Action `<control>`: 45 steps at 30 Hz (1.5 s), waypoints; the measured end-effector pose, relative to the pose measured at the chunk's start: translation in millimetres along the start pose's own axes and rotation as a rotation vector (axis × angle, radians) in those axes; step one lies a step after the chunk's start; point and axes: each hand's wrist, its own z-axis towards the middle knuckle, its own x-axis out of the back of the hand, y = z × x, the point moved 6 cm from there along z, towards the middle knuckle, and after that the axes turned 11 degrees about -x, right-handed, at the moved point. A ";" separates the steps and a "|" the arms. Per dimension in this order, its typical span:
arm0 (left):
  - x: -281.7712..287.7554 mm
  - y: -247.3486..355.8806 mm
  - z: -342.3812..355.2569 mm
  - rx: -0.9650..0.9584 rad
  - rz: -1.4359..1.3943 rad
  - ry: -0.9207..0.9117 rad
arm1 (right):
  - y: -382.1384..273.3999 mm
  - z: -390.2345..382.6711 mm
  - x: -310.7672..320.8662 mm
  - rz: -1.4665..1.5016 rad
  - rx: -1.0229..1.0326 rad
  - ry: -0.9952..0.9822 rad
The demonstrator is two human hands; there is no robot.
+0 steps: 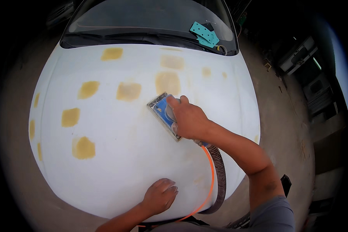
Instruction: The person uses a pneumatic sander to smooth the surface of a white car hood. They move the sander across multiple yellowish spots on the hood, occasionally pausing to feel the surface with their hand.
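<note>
One blue rectangular sander (pixel 162 111) lies flat mid-panel on one white car hood (pixel 116 125), gripped by the right hand (pixel 191 118); the left hand (pixel 160 196), loosely curled, is near the hood's closest edge. Over ten yellowish patches (pixel 128 91) mark its matte surface. Brownish floor (pixel 286 135) surrounds it. Two hoses: smooth orange hose (pixel 212 170), ribbed dark hose (pixel 221 174).

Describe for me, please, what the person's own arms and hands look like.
The left hand and right hand are without gloves, and pale dust seems to cling to the left fingers. Both forearms are bare; a short grey sleeve shows at the right upper arm.
</note>
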 end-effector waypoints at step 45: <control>-115.5 -19.2 142.3 -0.076 0.429 -0.665 | 222.8 -352.0 -38.8 1.026 -0.610 1.031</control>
